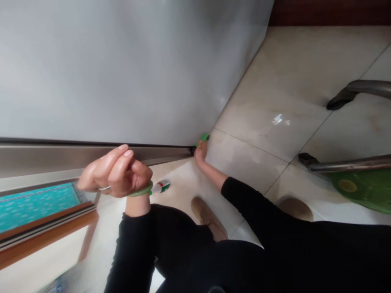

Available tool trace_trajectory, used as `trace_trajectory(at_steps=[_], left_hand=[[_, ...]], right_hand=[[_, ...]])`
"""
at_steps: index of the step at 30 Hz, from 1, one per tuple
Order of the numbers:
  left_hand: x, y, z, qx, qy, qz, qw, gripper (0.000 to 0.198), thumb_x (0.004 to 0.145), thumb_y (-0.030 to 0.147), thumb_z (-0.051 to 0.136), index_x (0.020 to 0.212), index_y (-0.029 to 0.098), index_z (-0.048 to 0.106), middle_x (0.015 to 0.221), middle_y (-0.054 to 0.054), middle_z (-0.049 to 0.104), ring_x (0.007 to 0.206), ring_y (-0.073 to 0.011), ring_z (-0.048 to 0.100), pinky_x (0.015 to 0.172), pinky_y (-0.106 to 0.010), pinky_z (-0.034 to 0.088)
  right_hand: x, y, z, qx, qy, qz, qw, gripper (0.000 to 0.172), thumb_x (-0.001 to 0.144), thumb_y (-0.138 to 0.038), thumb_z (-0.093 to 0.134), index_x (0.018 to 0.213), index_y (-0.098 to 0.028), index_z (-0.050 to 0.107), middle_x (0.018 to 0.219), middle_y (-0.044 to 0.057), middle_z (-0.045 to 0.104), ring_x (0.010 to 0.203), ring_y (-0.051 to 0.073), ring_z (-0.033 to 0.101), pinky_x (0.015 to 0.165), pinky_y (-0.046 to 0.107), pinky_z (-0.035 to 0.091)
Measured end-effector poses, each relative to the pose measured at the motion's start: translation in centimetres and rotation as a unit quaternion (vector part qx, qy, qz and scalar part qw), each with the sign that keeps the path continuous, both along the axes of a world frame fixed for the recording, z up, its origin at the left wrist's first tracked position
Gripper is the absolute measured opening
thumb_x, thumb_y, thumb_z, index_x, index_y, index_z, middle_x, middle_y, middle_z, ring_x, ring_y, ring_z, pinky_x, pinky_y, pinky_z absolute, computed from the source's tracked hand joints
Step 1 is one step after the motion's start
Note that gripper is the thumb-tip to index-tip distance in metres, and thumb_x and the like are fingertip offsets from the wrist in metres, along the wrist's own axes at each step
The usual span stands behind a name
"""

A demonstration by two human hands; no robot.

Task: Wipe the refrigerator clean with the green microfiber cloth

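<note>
A large pale grey panel (137,73), like an appliance door, fills the upper left, with a metallic side edge (61,158) along its bottom. In front of that edge is my left hand (117,173), its fingers curled in a loose fist with nothing visible in them. A ring and a green bracelet (142,190) are on it. Farther away, at the panel's low corner near the floor, my right hand (200,152) is closed on a green cloth or sponge (202,139). The fingers there are small and partly hidden.
A white and green bottle (161,186) lies on the tiled floor (244,158). My brown shoes (209,217) are below. Metal chair legs (351,163) and a green plastic object (363,189) stand at right. Wood-framed furniture with a turquoise patterned surface (39,203) is at lower left.
</note>
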State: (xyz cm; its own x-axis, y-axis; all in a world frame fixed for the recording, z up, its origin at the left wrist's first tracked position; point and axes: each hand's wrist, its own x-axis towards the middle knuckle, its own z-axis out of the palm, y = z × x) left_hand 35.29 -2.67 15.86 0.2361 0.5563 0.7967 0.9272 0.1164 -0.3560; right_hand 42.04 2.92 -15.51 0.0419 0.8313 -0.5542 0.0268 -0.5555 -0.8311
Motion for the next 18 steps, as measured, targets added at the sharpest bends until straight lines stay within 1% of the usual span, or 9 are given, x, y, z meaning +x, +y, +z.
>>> trace_trajectory(at_steps=[2,4,6,8,11,12,14,16,18], left_hand=[[0.1,0.0,0.1,0.001,0.002,-0.033,0.999,0.020,0.099,0.034,0.046,0.109,0.026,0.063,0.101,-0.012,0.070,0.104,-0.0307,0.045,0.107,-0.052,0.033],[0.2,-0.1,0.2,-0.007,-0.015,-0.028,0.999,0.023,0.099,0.037,0.045,0.108,0.026,0.063,0.101,-0.013,0.069,0.106,-0.0316,0.044,0.110,-0.055,0.031],[0.3,-0.2,0.3,-0.016,-0.035,0.004,0.999,0.022,0.099,0.039,0.045,0.104,0.027,0.062,0.101,-0.013,0.070,0.105,-0.0319,0.045,0.112,-0.057,0.030],[0.5,-0.3,0.3,-0.020,-0.052,0.049,0.997,0.020,0.098,0.039,0.045,0.100,0.027,0.061,0.102,-0.013,0.071,0.103,-0.0311,0.048,0.111,-0.058,0.033],[0.8,-0.1,0.3,-0.004,-0.062,0.098,0.993,0.021,0.097,0.040,0.045,0.095,0.028,0.062,0.097,-0.012,0.072,0.101,-0.0308,0.051,0.108,-0.057,0.038],[0.8,0.0,0.3,0.001,-0.050,0.094,0.994,0.020,0.097,0.040,0.045,0.095,0.029,0.062,0.096,-0.012,0.072,0.100,-0.0308,0.052,0.106,-0.056,0.039],[0.7,0.2,0.3,0.017,-0.014,0.052,0.998,0.018,0.096,0.035,0.047,0.098,0.029,0.064,0.096,-0.011,0.074,0.098,-0.0301,0.053,0.103,-0.055,0.041],[0.6,0.4,0.3,0.030,0.006,0.019,0.999,0.018,0.095,0.031,0.048,0.100,0.029,0.066,0.096,-0.009,0.075,0.098,-0.0294,0.054,0.101,-0.053,0.042],[0.6,0.4,0.3,0.041,-0.002,0.027,0.999,0.018,0.093,0.032,0.049,0.097,0.028,0.066,0.093,-0.009,0.073,0.101,-0.0298,0.053,0.100,-0.053,0.043]], right_hand=[[-0.2,-0.9,0.1,-0.005,0.006,0.006,1.000,0.076,0.109,-0.054,0.019,0.154,-0.004,0.055,0.157,0.030,0.056,0.155,0.032,0.049,0.130,0.061,0.035],[-0.1,-0.8,-0.3,-0.003,0.009,0.006,1.000,0.074,0.109,-0.052,0.021,0.156,-0.005,0.053,0.159,0.028,0.055,0.156,0.031,0.048,0.131,0.060,0.035],[0.3,0.0,-0.9,0.005,0.009,0.004,1.000,0.071,0.109,-0.049,0.020,0.158,-0.009,0.051,0.161,0.025,0.055,0.157,0.028,0.047,0.132,0.057,0.034],[0.6,0.6,-1.3,0.012,0.009,0.004,1.000,0.070,0.109,-0.050,0.018,0.159,-0.012,0.050,0.160,0.022,0.056,0.156,0.026,0.047,0.133,0.055,0.034],[0.4,-0.2,-1.1,0.015,0.008,0.013,1.000,0.074,0.108,-0.054,0.020,0.156,-0.009,0.054,0.155,0.025,0.059,0.154,0.028,0.049,0.131,0.056,0.036],[0.3,-0.6,-1.0,0.016,0.006,0.017,1.000,0.074,0.108,-0.054,0.022,0.154,-0.007,0.055,0.154,0.026,0.060,0.153,0.029,0.050,0.130,0.057,0.037],[0.1,-0.6,-1.0,0.019,0.001,0.021,1.000,0.071,0.107,-0.052,0.025,0.152,-0.007,0.056,0.152,0.027,0.061,0.152,0.030,0.051,0.129,0.057,0.038],[0.4,0.9,-1.6,0.023,-0.011,0.019,0.999,0.066,0.108,-0.046,0.025,0.151,-0.008,0.056,0.153,0.026,0.061,0.151,0.030,0.052,0.129,0.056,0.038],[1.1,3.3,-2.6,0.029,-0.027,0.014,0.999,0.062,0.108,-0.042,0.023,0.149,-0.010,0.057,0.152,0.025,0.061,0.149,0.030,0.054,0.129,0.057,0.038]])
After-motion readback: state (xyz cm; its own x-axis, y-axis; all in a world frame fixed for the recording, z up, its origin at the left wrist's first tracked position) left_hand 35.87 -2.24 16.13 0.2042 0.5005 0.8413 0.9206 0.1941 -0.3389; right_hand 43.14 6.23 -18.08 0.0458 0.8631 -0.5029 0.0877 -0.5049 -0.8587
